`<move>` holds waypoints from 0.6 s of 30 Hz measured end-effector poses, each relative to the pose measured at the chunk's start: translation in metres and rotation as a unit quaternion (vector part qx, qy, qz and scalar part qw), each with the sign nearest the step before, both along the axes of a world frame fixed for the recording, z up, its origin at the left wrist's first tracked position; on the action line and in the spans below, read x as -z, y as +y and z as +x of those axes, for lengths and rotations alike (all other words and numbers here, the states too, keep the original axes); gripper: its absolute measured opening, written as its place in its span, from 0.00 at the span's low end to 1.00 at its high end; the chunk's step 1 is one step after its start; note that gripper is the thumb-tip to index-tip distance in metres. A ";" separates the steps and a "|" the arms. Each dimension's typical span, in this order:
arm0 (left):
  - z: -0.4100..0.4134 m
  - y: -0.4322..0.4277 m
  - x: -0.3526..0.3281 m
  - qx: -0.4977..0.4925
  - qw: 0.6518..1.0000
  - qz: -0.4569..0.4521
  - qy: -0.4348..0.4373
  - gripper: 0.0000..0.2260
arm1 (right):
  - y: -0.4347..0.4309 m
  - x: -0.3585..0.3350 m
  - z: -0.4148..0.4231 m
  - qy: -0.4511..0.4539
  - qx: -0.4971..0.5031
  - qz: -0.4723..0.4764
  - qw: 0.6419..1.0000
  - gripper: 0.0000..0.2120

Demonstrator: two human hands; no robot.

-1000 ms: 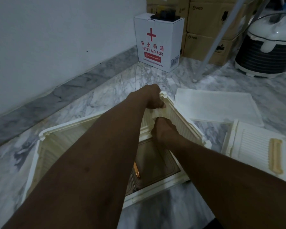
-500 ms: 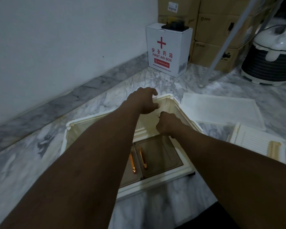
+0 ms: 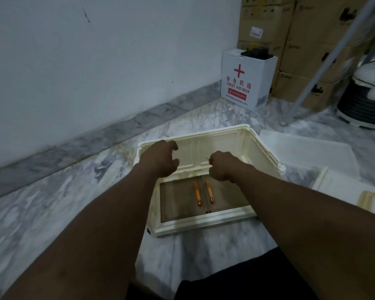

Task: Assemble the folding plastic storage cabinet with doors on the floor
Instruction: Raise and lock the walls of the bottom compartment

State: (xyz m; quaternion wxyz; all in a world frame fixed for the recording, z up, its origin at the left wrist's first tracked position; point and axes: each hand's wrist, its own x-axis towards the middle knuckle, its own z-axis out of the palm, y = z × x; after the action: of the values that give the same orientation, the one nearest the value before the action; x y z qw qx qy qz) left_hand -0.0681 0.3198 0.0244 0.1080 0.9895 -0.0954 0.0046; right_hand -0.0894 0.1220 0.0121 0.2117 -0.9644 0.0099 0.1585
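Observation:
The cream plastic cabinet module stands unfolded on the marble floor as an open box. Its tinted double doors with two orange handles face down at the bottom. My left hand hovers over the left wall's top edge, fingers curled and apart, holding nothing. My right hand is a loose fist above the middle of the box, and something small and thin seems to stick out of it. Neither hand touches the walls.
A flat white panel lies right of the box, and a ribbed cream panel lies nearer at the right edge. A first aid box, cardboard cartons, a metal pole and a round appliance stand behind. A wall runs along the left.
The tilted side walls have come upright, so the module now forms a square box. Both hands have let go of the wall edge and drawn back a little above it.

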 end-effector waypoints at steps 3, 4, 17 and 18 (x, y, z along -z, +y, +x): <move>0.003 0.001 0.020 -0.002 0.999 0.003 0.046 0.22 | 0.002 0.017 0.004 0.000 -0.026 -0.021 0.999 0.22; 0.006 0.001 0.028 0.001 0.998 0.006 0.067 0.22 | 0.001 0.024 0.008 -0.001 -0.035 -0.031 0.999 0.22; 0.072 -0.001 0.041 0.083 0.955 0.100 -0.268 0.17 | 0.018 0.099 0.077 -0.037 -0.126 -0.109 0.985 0.20; 0.074 0.002 0.045 0.078 0.958 0.101 -0.256 0.17 | 0.020 0.102 0.080 -0.037 -0.126 -0.112 0.985 0.19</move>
State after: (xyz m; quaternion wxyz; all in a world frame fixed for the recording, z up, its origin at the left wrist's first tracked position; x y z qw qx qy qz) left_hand 0.0056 0.3215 -0.0202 -0.0208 0.9505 -0.1964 0.2399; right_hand -0.0097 0.1416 -0.0902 0.0807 -0.9808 -0.1017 0.1457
